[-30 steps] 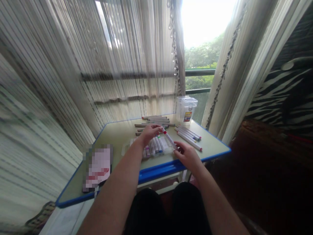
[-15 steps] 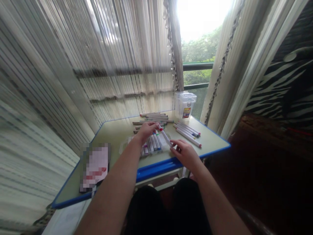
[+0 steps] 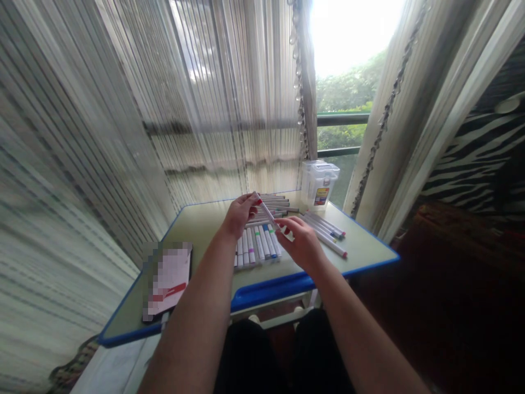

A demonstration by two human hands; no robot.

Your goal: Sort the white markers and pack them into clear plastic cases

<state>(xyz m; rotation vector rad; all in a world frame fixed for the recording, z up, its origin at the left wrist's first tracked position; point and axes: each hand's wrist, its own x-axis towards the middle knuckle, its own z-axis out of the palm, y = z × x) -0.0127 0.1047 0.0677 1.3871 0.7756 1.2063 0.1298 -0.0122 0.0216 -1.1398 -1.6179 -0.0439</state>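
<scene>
A white marker (image 3: 266, 210) with a red band slants between my two hands, above the desk. My left hand (image 3: 240, 215) is closed on its upper, red-banded end. The fingers of my right hand (image 3: 299, 238) pinch the lower end. Below them, several white markers (image 3: 257, 243) with purple, green and blue bands lie side by side in a clear tray, partly covered by my left hand and forearm. More markers (image 3: 276, 202) lie crosswise behind my hands. To the right of my right hand, another loose group of markers (image 3: 328, 230) rests on the desk.
A clear plastic box (image 3: 320, 183) with a label stands at the desk's back right. The pale desk (image 3: 205, 219) has a blue edge. On its left lies a flat, blurred pinkish object (image 3: 170, 279). String curtains (image 3: 229, 98) hang close behind the desk.
My right hand has moved up along the marker, and both hands have drawn closer together. The marker is lifted slightly off the tray. The view has shifted a little to the left.
</scene>
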